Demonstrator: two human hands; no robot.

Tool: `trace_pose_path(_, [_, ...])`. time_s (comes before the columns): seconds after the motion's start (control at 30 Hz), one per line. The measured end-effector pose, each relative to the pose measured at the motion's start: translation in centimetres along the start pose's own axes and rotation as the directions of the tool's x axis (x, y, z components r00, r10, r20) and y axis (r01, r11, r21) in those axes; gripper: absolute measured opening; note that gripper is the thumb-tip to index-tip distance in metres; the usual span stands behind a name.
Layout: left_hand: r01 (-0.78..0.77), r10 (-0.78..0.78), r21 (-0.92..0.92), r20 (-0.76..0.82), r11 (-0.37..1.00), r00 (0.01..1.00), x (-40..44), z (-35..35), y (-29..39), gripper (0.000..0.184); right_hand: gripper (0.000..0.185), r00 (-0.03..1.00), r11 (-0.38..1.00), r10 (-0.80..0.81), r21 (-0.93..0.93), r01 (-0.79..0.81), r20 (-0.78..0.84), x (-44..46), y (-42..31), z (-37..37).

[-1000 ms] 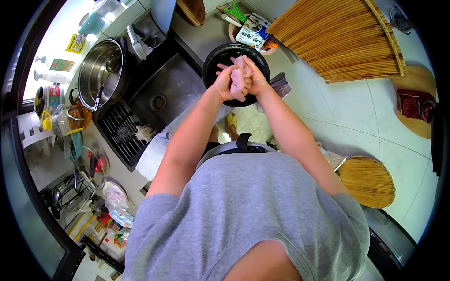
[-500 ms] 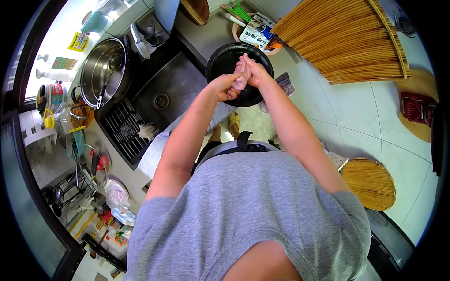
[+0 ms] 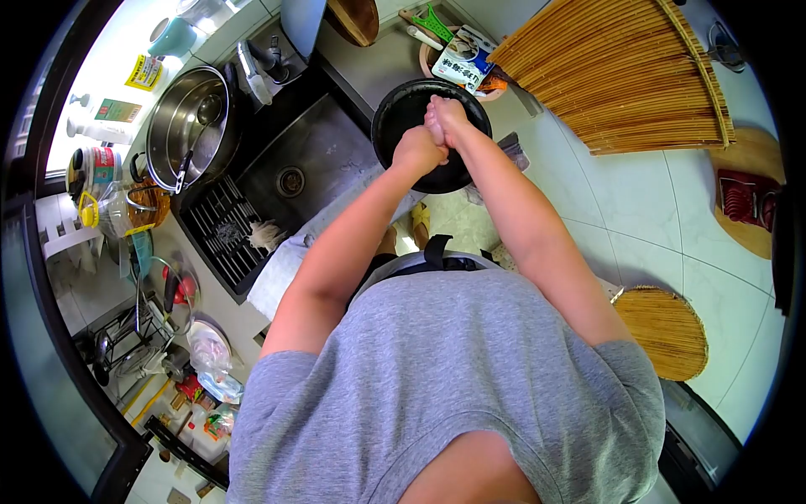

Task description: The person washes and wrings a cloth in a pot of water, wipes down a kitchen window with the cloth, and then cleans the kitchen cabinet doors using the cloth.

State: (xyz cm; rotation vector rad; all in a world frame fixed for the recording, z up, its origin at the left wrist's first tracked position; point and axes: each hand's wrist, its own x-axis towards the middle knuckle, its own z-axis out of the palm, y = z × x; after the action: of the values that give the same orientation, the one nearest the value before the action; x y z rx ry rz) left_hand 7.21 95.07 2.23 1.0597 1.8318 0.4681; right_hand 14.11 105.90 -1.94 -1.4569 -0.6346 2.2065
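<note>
Both my hands are pressed together over a round black basin (image 3: 389, 118) by the sink's right side. My left hand (image 3: 419, 152) is closed, knuckles up, against the underside of my right hand (image 3: 447, 119). The fingers of my right hand are curled in toward the left. Something pale and pinkish shows between them, and I cannot tell whether it is fingers or a held thing. The basin's dark inside shows around the hands; its contents are hidden.
Left of the basin is a dark sink (image 3: 306, 155) with a faucet (image 3: 254, 71). A steel pot (image 3: 164, 126) with a ladle (image 3: 193, 151) stands beyond it. A bamboo mat (image 3: 621, 76) and a food packet (image 3: 463, 59) lie right. A round woven mat (image 3: 663, 332) sits nearer.
My hands have closed more tightly together, and the left fingers have turned from a loose pinch to a fist. The hands stay above the basin.
</note>
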Motion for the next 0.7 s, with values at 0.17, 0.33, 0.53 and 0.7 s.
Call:
trace_pose_path(0.17, [-0.079, 0.116, 0.192, -0.191, 0.978, 0.975, -1.8, 0.4, 1.1, 0.036, 0.021, 0.986, 0.987, -0.094, -0.142, 0.075, -0.134, 0.2, 0.2, 0.8])
trace_pose_path(0.33, [-0.074, 0.109, 0.185, -0.185, 0.980, 0.977, -1.8, 1.1, 0.2, 0.043, 0.017, 0.986, 0.870, -0.143, -0.485, 0.086, -0.082, 1.5, 0.5, -0.6])
trace_pose_path(0.53, [0.385, -0.121, -0.757, 0.381, 0.528, 0.916, -1.6, -3.0, -1.0, 0.038, 0.030, 0.944, 0.922, -0.234, -0.255, 0.292, 0.233, -4.5, -1.1, -2.3])
trace_pose_path(0.7, [0.495, 0.159, -0.827, 0.545, 0.266, 0.824, -0.3, -4.4, -3.7, 0.041, 0.073, 0.443, -0.109, -0.575, -0.601, 0.792, 0.687, -9.3, 0.6, -3.2])
